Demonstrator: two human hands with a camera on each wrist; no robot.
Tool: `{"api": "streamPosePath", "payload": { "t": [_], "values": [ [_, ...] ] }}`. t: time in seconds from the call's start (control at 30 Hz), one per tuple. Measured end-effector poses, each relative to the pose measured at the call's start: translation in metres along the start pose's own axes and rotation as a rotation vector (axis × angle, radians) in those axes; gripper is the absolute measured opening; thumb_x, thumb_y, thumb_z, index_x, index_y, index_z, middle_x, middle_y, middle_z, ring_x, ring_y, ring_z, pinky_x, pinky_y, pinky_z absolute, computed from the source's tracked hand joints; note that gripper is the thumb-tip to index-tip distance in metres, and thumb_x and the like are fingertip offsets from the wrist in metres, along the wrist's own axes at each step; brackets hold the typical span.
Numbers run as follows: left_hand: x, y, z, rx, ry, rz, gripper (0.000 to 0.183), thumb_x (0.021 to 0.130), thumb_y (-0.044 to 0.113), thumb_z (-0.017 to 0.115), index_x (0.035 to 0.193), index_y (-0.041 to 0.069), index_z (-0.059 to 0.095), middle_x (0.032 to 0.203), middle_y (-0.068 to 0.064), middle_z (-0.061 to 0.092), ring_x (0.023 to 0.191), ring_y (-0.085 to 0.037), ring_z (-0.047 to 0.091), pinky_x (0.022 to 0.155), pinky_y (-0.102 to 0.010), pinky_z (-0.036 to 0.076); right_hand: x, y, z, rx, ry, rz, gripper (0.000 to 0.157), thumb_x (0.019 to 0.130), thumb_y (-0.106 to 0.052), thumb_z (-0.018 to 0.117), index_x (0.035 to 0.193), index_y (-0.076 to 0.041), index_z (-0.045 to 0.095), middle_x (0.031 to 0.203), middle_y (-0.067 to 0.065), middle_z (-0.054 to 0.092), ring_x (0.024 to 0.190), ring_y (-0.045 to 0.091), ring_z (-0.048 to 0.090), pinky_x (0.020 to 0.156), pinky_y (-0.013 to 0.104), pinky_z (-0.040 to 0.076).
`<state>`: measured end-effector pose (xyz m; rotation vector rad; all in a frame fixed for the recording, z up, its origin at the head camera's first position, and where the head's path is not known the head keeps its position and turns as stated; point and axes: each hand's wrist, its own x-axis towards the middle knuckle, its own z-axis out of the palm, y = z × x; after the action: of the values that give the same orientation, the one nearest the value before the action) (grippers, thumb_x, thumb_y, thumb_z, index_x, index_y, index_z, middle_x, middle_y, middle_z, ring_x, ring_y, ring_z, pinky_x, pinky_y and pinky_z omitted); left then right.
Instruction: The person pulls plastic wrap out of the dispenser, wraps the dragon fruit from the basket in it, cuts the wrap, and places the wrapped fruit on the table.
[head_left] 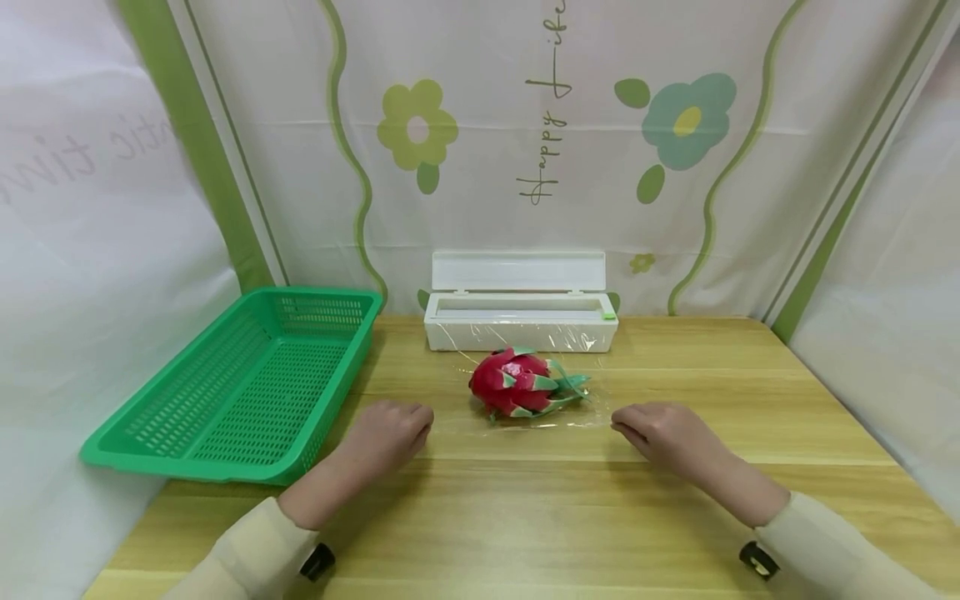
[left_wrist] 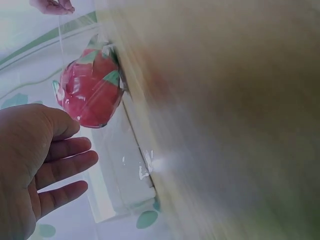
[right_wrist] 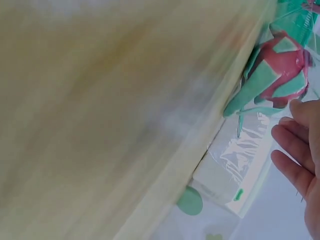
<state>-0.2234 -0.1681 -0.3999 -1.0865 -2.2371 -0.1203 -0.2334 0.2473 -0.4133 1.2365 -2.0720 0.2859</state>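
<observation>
A red dragon fruit [head_left: 517, 383] with green scales lies on its side on the table, its leafy end to the right. Clear plastic wrap [head_left: 551, 423] stretches from the dispenser box over the fruit toward me. At its near left corner, my left hand [head_left: 392, 432] pinches the film between thumb and forefinger. My right hand [head_left: 667, 432] pinches the near right corner in the same way. In the left wrist view, the other fingers of the left hand [left_wrist: 35, 160] stay loosely bent. Behind the fruit stands the white wrap box [head_left: 521, 336], lid raised.
To the left, a green perforated basket [head_left: 330, 400] sits beside my left forearm. A bright green slider [head_left: 608, 316] is at the box's right end. Printed fabric [head_left: 480, 167] closes off the back and both sides of the wooden table [head_left: 525, 533].
</observation>
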Motion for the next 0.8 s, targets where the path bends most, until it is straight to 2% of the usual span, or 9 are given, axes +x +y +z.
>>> {"api": "streamPosePath", "payload": {
  "t": [0.27,0.43,0.67,0.73,0.8],
  "values": [
    [0.008,-0.004,0.002,0.018,0.037,-0.039,0.026,0.076,0.0,0.07,0.064,0.012,0.05,0.051,0.006,0.038,0.043,-0.008,0.033,0.039,-0.024,0.03,0.006,0.007,0.002,-0.063,0.054,0.034,0.046,0.106,-0.035,0.038,0.086,-0.007,0.068,0.072,0.0,0.068,0.057,0.012,0.063,0.048,0.031,0.051],
    [0.013,-0.009,0.004,0.04,0.071,-0.042,0.022,0.077,0.0,0.068,0.065,0.01,0.052,0.052,0.004,0.041,0.041,-0.01,0.036,0.037,-0.026,0.031,0.011,0.011,0.003,-0.077,0.073,0.051,0.048,0.106,-0.036,0.037,0.086,-0.006,0.068,0.072,0.001,0.068,0.058,0.013,0.064,0.048,0.032,0.052],
    [0.016,-0.014,0.009,0.074,0.039,-0.113,0.019,0.078,0.0,0.069,0.067,0.01,0.056,0.052,0.003,0.046,0.041,-0.012,0.039,0.037,-0.027,0.033,0.015,0.017,0.007,-0.059,0.07,0.099,0.049,0.105,-0.037,0.037,0.088,-0.005,0.069,0.076,0.002,0.07,0.061,0.014,0.066,0.051,0.033,0.053],
    [0.017,-0.015,0.01,0.075,0.015,-0.134,0.019,0.079,0.001,0.069,0.068,0.01,0.057,0.052,0.004,0.045,0.042,-0.011,0.038,0.038,-0.026,0.032,0.014,0.02,0.009,-0.051,0.062,0.118,0.044,0.105,-0.035,0.042,0.089,-0.004,0.069,0.077,0.003,0.07,0.063,0.015,0.067,0.052,0.034,0.054],
    [0.018,-0.015,0.011,0.075,-0.005,-0.154,0.019,0.08,0.001,0.069,0.068,0.01,0.057,0.052,0.004,0.045,0.042,-0.011,0.036,0.038,-0.025,0.031,0.014,0.023,0.012,-0.042,0.053,0.136,0.029,0.1,-0.026,0.057,0.09,-0.003,0.069,0.079,0.005,0.071,0.064,0.017,0.068,0.054,0.036,0.054]
  ]
}}
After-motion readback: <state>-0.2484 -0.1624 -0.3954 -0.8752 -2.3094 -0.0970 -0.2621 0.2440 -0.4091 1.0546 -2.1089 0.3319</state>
